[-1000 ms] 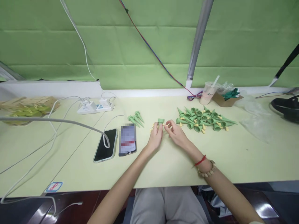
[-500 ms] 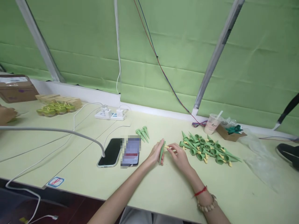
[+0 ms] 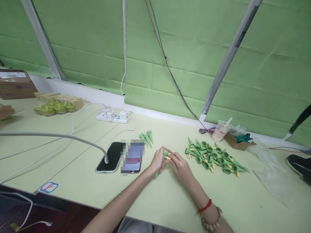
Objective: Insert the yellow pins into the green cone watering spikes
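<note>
My left hand (image 3: 158,160) grips a green cone-shaped spike (image 3: 162,160), its wide end up and its tip pointing down toward the table. My right hand (image 3: 180,165) touches the spike's top, its fingertips pinching a small yellow piece (image 3: 167,158) there. To the right lies a pile of several green spikes with yellow pieces (image 3: 213,157). Three more green spikes (image 3: 146,138) lie just left of my hands, near the phones.
Two phones (image 3: 121,157) lie left of my hands, one plugged into a white cable. A power strip (image 3: 113,117), a drink cup (image 3: 220,130), a small cardboard box (image 3: 236,140) and clear plastic bags (image 3: 269,161) sit farther back. Yellow-green items (image 3: 52,107) sit far left.
The view swung up and left. The spike went from upright to slanted with its tip down in my left hand, and my right hand closed in on its top end.
</note>
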`<action>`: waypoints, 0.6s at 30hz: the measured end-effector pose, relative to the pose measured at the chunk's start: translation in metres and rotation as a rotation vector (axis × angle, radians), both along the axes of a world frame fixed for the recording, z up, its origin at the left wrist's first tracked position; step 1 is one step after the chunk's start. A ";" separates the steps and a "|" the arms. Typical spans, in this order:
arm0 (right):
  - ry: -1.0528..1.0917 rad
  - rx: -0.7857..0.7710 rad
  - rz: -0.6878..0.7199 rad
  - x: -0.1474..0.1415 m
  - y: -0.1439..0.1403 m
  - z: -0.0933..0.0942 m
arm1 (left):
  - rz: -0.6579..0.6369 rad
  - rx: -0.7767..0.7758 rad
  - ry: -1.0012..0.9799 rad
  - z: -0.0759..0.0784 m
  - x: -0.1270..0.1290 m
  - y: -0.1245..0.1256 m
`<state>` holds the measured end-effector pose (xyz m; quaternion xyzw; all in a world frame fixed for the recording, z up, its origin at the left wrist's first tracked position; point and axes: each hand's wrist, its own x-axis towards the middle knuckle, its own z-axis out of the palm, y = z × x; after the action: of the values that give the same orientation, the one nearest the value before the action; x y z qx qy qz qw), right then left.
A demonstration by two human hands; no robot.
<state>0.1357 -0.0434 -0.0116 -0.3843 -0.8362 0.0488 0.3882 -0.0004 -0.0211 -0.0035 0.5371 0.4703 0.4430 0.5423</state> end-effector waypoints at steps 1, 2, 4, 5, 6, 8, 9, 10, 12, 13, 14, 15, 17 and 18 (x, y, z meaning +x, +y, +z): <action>-0.007 0.030 0.002 -0.001 0.000 0.000 | 0.048 0.067 0.036 0.000 0.000 -0.001; -0.015 0.051 -0.001 -0.002 -0.001 0.000 | 0.096 0.145 0.071 0.001 0.001 -0.002; -0.021 0.059 -0.012 -0.005 -0.003 0.001 | 0.173 0.294 0.137 0.002 0.000 -0.005; -0.009 0.045 -0.015 -0.007 -0.005 0.001 | 0.198 0.339 0.162 0.003 0.000 -0.006; 0.019 0.018 -0.014 -0.009 -0.007 0.002 | 0.214 0.368 0.181 0.003 0.000 -0.006; 0.123 -0.069 -0.009 -0.014 -0.011 0.004 | 0.232 0.401 0.199 0.001 -0.001 -0.007; 0.190 -0.133 -0.009 -0.016 -0.013 0.005 | 0.235 0.421 0.204 -0.001 -0.001 -0.008; 0.261 -0.216 -0.009 -0.018 -0.014 0.006 | 0.234 0.445 0.207 -0.003 -0.001 -0.008; 0.401 -0.425 0.005 -0.019 -0.016 0.008 | 0.224 0.490 0.195 -0.009 -0.001 -0.008; 0.464 -0.542 0.030 -0.018 -0.017 0.009 | 0.207 0.505 0.181 -0.011 -0.001 -0.009; 0.528 -0.665 0.071 -0.017 -0.016 0.010 | 0.188 0.517 0.162 -0.013 -0.001 -0.010; 0.599 -0.786 0.123 -0.016 -0.016 0.011 | 0.168 0.527 0.147 -0.015 -0.001 -0.011; 0.757 -1.006 0.228 -0.014 -0.013 0.011 | 0.138 0.544 0.140 -0.015 0.000 -0.013; 0.831 -1.093 0.267 -0.013 -0.012 0.011 | 0.133 0.549 0.144 -0.014 0.001 -0.013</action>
<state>0.1223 -0.0554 -0.0009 -0.3681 -0.5142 0.6526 0.4174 0.0003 -0.0340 -0.0174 0.6617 0.4043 0.5491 0.3119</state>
